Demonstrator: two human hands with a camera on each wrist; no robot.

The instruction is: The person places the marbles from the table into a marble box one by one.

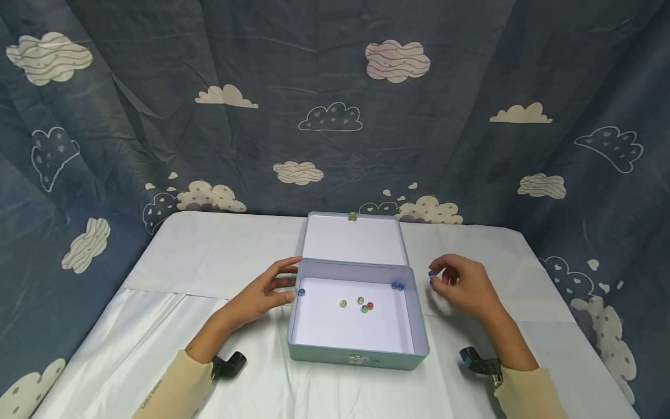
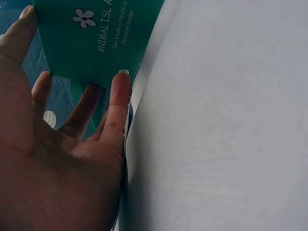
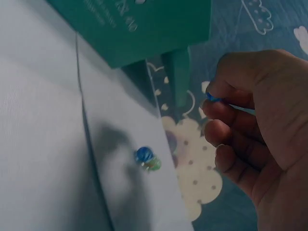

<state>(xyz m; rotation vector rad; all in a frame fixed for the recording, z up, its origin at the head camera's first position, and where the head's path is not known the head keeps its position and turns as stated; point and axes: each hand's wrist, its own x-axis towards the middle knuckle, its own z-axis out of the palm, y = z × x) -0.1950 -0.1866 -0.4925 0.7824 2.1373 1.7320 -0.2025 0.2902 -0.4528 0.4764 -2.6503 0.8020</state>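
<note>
Across the white surface (image 1: 262,361), a green box (image 1: 324,331) is standing with its lid (image 1: 353,238) open, the left hand (image 1: 256,299) resting spread fingers against its left wall. Off its right side, the right hand (image 1: 467,288) is pinching a blue marble (image 3: 212,97) between nearly closed fingers, while seven other marbles (image 1: 370,305) are lying inside the box.

The box (image 1: 314,354) is green outside, with pale lettering (image 2: 104,30) and a white flower (image 2: 84,18) (red-centred) at left, whitish within. Its marbles (image 1: 370,305) are blue at left and far right, green and red between. The dark-blue backdrop (image 1: 293,70) bears cream clouds (image 1: 398,61), some dotted, some wavy-lined.
</note>
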